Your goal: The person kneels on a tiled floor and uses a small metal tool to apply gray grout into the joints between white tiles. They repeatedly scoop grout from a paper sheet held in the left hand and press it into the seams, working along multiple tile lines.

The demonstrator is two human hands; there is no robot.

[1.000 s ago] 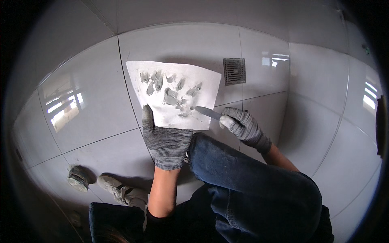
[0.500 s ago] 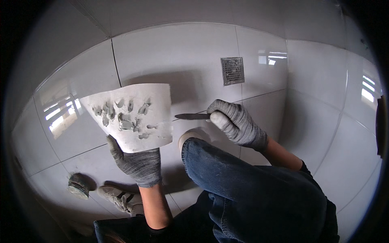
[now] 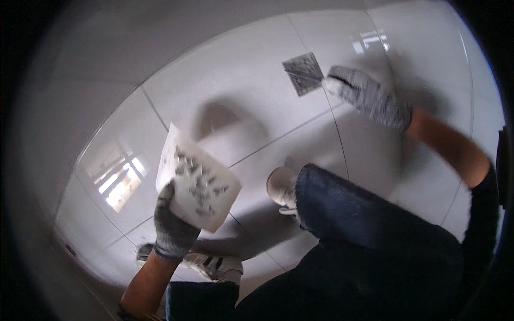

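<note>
head view: left hand (image 3: pixel 176 227) grips white sheet (image 3: pixel 184 200), long axis upper-left to lower-right; right hand (image 3: pixel 369 99) clasps blurred blade (image 3: pixel 304 75), tip pointing left over drain (image 3: pixel 306 86)

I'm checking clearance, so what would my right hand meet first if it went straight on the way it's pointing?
In the picture, the square floor drain lies straight ahead of your right hand, so probably that; the hand's height above the floor is unclear, so it might pass over it.
</note>
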